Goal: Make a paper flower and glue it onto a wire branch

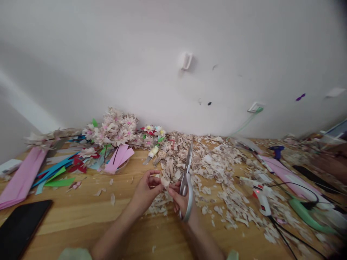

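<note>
My left hand [148,189] is closed in a pinch on a small pale petal-like piece [165,182], at the near edge of the scrap heap. The fingertips of my right hand [181,200] are close to the same piece; I cannot tell if they touch it. Scissors [185,180] with grey-white handles hang in my right hand, blades pointing away from me. Whether the blades are fully closed is unclear. Beyond both hands lies a thick spread of pale curled scraps [217,162], covering the middle and right of the wooden table [108,216].
Handmade pale flowers [116,126] stand at the back left, beside pink paper strips [119,159]. A black phone [24,227] lies front left. A white glue gun [262,200] with cables is on the right, near a green handle-shaped object [306,215]. Another person's hand [329,162] shows far right.
</note>
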A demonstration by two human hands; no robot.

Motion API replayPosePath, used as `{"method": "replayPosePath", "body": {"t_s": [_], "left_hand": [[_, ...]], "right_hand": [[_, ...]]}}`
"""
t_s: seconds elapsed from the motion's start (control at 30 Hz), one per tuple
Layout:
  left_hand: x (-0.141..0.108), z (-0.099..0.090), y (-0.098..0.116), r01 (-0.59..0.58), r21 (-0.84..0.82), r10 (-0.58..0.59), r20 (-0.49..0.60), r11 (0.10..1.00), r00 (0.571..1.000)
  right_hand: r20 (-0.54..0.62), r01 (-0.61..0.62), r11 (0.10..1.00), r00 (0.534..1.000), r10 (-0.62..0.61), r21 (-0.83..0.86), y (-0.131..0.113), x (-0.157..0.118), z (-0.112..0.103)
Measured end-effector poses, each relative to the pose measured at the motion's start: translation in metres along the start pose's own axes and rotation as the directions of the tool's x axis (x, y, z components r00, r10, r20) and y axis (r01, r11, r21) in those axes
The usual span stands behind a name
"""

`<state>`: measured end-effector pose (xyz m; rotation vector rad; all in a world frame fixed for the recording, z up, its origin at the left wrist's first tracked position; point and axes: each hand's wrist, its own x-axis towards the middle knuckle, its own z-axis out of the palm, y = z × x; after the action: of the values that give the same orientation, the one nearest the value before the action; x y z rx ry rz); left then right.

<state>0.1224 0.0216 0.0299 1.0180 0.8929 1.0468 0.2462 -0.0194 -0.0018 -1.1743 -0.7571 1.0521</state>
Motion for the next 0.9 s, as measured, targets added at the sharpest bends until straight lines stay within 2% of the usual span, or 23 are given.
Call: {"method": "replayPosePath", "body": {"t_s": [0.1, 0.2, 0.3, 0.37, 0.53, 0.7, 0.9], "left_hand": [[-0.003, 0.001, 0.003, -0.018, 0.089, 0.020, -0.027, 0.996, 0.999], [-0.007, 0.001, 0.005, -0.018, 0.181, 0.018, -0.002, 0.983, 1.000], [-0.008, 0.001, 0.004, 0.006, 0.239, -0.012, 0.024, 0.971, 1.000], [-0.009, 0.000, 0.003, 0.020, 0.256, -0.031, 0.037, 0.966, 0.999], [-0.010, 0.000, 0.002, 0.022, 0.272, -0.043, 0.073, 0.962, 0.996], [-0.008, 0.000, 0.008, 0.026, 0.231, -0.038, 0.047, 0.973, 0.998], [-0.008, -0.004, 0.030, 0.021, 0.134, -0.014, -0.054, 0.991, 0.998]], "right_hand": [[-0.044, 0.101, 0.992, 0.994, -0.104, -0.070, -0.002, 0.002, 0.000], [-0.014, 0.234, 0.962, 0.971, -0.238, -0.140, -0.005, 0.001, -0.001], [0.023, 0.300, 0.931, 0.953, -0.302, -0.208, -0.004, -0.002, -0.003], [-0.010, 0.314, 0.922, 0.946, -0.325, -0.224, -0.001, -0.003, -0.005], [-0.093, 0.267, 0.952, 0.955, -0.283, -0.152, 0.005, 0.000, -0.006], [-0.173, 0.207, 0.950, 0.953, -0.250, -0.234, -0.004, 0.004, -0.013], [-0.128, 0.072, 0.964, 0.986, -0.107, -0.255, -0.012, 0.008, -0.016]]}}
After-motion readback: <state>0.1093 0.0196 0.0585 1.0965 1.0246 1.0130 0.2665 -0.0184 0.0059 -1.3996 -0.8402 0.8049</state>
